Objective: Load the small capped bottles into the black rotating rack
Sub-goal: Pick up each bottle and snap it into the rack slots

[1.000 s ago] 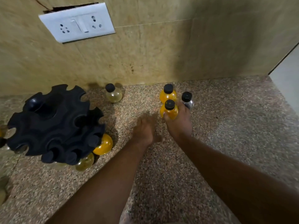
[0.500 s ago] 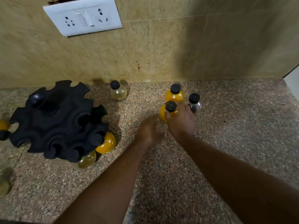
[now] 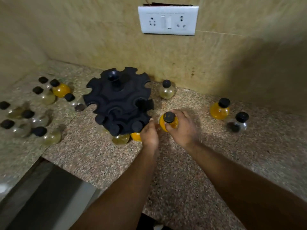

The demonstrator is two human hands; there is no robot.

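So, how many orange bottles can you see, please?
4 orange bottles: one held in the right hand, one under the rack's near edge, one standing far right, one among the left cluster. The rack may hide others.

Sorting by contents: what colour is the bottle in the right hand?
Orange-yellow with a black cap: bottle in the right hand, head view.

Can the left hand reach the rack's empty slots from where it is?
Probably yes. The left hand is empty and right beside the black rack, with nothing between them. The right hand holds the orange bottle close by.
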